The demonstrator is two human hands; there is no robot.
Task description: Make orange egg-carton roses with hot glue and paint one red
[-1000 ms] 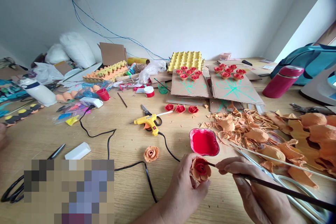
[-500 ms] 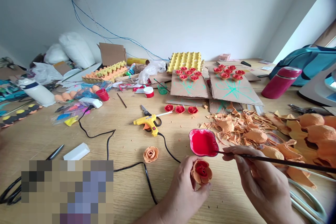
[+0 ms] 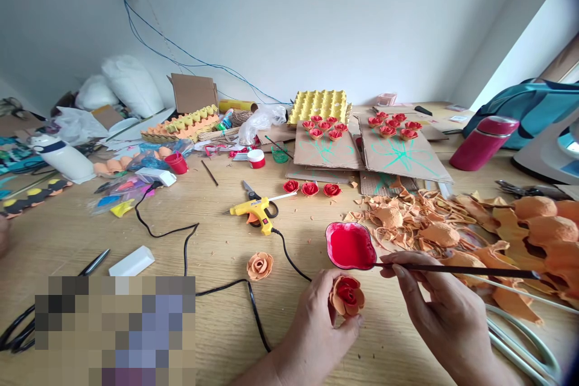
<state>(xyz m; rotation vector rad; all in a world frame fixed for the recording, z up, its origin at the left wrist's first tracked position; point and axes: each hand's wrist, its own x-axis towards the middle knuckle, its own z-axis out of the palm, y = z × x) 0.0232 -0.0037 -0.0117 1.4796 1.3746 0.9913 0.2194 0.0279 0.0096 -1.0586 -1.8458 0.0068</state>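
Note:
My left hand point(image 3: 319, 319) pinches a carton flower point(image 3: 347, 297) whose centre is painted red while its outer petals stay orange. A dark-handled paintbrush point(image 3: 456, 269) rests in the closed fingers of my right hand point(image 3: 446, 313), its tip at the near right rim of the paint dish. That scalloped dish point(image 3: 351, 245) of red paint sits just beyond the held flower. An unpainted orange flower point(image 3: 260, 266) lies to the left. Three red flowers point(image 3: 310, 189) stand in a row farther back.
A yellow glue gun point(image 3: 256, 212) lies by scissors point(image 3: 248, 188), its black cord running toward my left hand. Torn orange carton pieces point(image 3: 416, 214) spread at right. Cardboard sheets point(image 3: 402, 160) with red flowers, a pink bottle point(image 3: 485, 142) and a red-and-white paint jar point(image 3: 256, 159) stand behind.
My right hand has shifted slightly left, and the brush handle's far end has swung left, with the tip near the dish rim. My left hand and its flower have hardly moved.

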